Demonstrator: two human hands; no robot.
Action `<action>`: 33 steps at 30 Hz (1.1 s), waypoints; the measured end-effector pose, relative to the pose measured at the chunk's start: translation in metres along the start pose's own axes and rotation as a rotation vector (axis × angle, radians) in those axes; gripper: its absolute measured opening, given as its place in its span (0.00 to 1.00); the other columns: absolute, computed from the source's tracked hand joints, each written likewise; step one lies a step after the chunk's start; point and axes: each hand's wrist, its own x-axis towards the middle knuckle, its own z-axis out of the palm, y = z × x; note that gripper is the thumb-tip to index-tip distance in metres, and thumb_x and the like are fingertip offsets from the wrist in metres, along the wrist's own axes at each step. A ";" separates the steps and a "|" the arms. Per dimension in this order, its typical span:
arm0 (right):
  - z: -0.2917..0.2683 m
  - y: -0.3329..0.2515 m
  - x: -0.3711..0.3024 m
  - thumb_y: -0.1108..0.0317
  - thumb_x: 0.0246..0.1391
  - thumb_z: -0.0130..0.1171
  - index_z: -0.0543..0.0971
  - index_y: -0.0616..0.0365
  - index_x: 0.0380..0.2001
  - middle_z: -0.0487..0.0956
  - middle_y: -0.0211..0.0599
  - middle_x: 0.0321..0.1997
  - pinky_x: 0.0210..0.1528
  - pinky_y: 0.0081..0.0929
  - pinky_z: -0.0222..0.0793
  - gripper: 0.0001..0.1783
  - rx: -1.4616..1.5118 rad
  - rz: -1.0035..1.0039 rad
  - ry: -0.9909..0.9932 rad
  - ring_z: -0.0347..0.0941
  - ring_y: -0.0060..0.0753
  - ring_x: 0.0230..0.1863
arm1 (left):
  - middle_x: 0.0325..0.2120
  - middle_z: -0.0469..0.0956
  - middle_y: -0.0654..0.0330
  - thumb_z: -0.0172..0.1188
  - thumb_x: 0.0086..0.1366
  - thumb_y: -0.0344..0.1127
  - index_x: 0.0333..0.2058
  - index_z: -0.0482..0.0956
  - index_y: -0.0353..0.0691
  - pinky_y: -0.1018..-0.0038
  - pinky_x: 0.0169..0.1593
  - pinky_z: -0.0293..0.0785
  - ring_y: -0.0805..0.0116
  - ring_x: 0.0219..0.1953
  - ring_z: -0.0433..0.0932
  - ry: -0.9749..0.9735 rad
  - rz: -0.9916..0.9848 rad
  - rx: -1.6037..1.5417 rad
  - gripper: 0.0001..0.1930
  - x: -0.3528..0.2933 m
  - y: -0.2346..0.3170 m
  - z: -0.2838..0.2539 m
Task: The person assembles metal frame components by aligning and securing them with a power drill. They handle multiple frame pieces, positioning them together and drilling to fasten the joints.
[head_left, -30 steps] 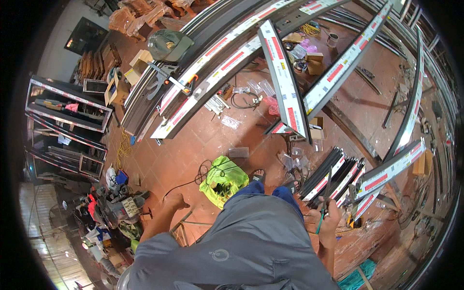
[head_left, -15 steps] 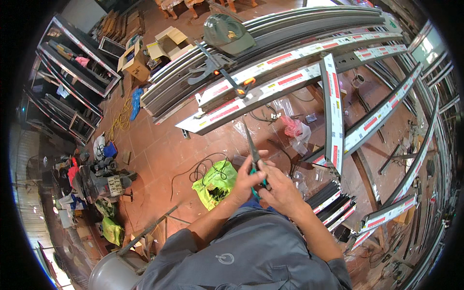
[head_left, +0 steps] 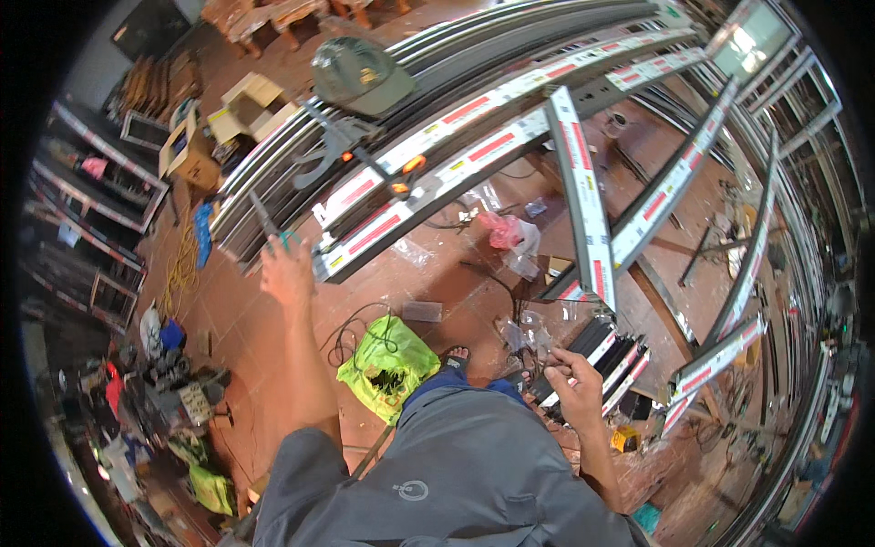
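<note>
My left hand (head_left: 288,273) is stretched forward on the left, gripping scissors (head_left: 264,215) by their green handles, with the blades pointing up and away. The scissors are beside the near left end of a long metal profile (head_left: 360,248) covered in white and red film. My right hand (head_left: 578,385) hangs apart on the right, above several short profiles (head_left: 622,372). Its fingers are curled together, and anything between them is too small to make out. A bar clamp (head_left: 372,164) with orange parts lies across the profile stack.
A green cap (head_left: 360,77) sits on the stacked profiles. Cardboard boxes (head_left: 191,157) stand at the far left. A yellow-green bag (head_left: 387,360) and black cable lie near my feet. A pink plastic bag (head_left: 498,230) lies on the floor, and more profiles (head_left: 583,201) cross on the right.
My hands have come apart. The left has carried the scissors left and forward to the profile's end; the right has let go of them and moved right and down. The view has shifted.
</note>
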 end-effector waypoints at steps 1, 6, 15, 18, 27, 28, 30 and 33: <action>-0.004 0.009 -0.010 0.74 0.60 0.69 0.81 0.67 0.55 0.85 0.47 0.48 0.47 0.27 0.80 0.20 0.021 0.051 0.044 0.85 0.31 0.44 | 0.65 0.71 0.42 0.60 0.67 0.69 0.69 0.71 0.43 0.40 0.60 0.72 0.39 0.65 0.73 -0.015 0.000 0.007 0.43 -0.001 0.004 -0.005; -0.048 0.020 -0.059 0.74 0.62 0.68 0.81 0.67 0.55 0.85 0.41 0.48 0.49 0.28 0.80 0.19 0.014 0.122 0.344 0.83 0.30 0.44 | 0.62 0.75 0.45 0.69 0.67 0.56 0.68 0.71 0.36 0.50 0.61 0.74 0.44 0.62 0.75 0.238 0.119 -0.327 0.39 0.006 0.031 -0.022; -0.253 0.091 -0.058 0.44 0.58 0.71 0.66 0.60 0.73 0.77 0.62 0.64 0.67 0.52 0.69 0.49 -0.597 0.359 1.155 0.74 0.60 0.66 | 0.48 0.83 0.51 0.71 0.68 0.50 0.71 0.65 0.30 0.74 0.40 0.75 0.68 0.42 0.82 -1.004 0.234 -1.288 0.42 -0.162 0.328 -0.022; -0.295 0.140 -0.046 0.34 0.52 0.71 0.60 0.62 0.75 0.73 0.67 0.68 0.70 0.54 0.66 0.60 -0.638 0.681 1.080 0.70 0.65 0.70 | 0.45 0.84 0.52 0.75 0.65 0.51 0.61 0.73 0.25 0.69 0.40 0.77 0.66 0.40 0.83 -1.307 0.205 -1.379 0.38 -0.216 0.419 -0.019; -0.282 0.155 0.007 0.44 0.43 0.72 0.58 0.45 0.79 0.73 0.69 0.60 0.64 0.57 0.68 0.60 -0.731 0.853 0.960 0.71 0.69 0.61 | 0.45 0.84 0.40 0.84 0.50 0.46 0.51 0.72 0.24 0.60 0.49 0.82 0.50 0.45 0.86 -0.969 0.001 -1.256 0.40 -0.234 0.471 0.042; -0.284 0.147 0.006 0.47 0.43 0.71 0.59 0.46 0.78 0.73 0.69 0.60 0.64 0.57 0.67 0.59 -0.684 0.824 0.954 0.71 0.69 0.61 | 0.42 0.85 0.43 0.83 0.51 0.46 0.48 0.74 0.25 0.61 0.46 0.82 0.54 0.41 0.86 -0.886 0.010 -1.194 0.36 -0.231 0.468 0.037; -0.291 0.146 -0.004 0.51 0.43 0.71 0.62 0.48 0.77 0.73 0.69 0.60 0.65 0.57 0.66 0.56 -0.679 0.737 0.960 0.70 0.70 0.61 | 0.41 0.85 0.44 0.82 0.52 0.46 0.48 0.74 0.26 0.62 0.46 0.81 0.56 0.41 0.86 -0.887 0.039 -1.206 0.35 -0.228 0.452 0.018; -0.305 0.144 -0.003 0.56 0.43 0.71 0.65 0.51 0.75 0.72 0.68 0.60 0.66 0.58 0.64 0.53 -0.787 0.500 0.980 0.69 0.70 0.61 | 0.43 0.85 0.47 0.80 0.56 0.43 0.50 0.75 0.26 0.66 0.46 0.81 0.61 0.41 0.85 -0.892 0.104 -1.232 0.32 -0.223 0.416 -0.035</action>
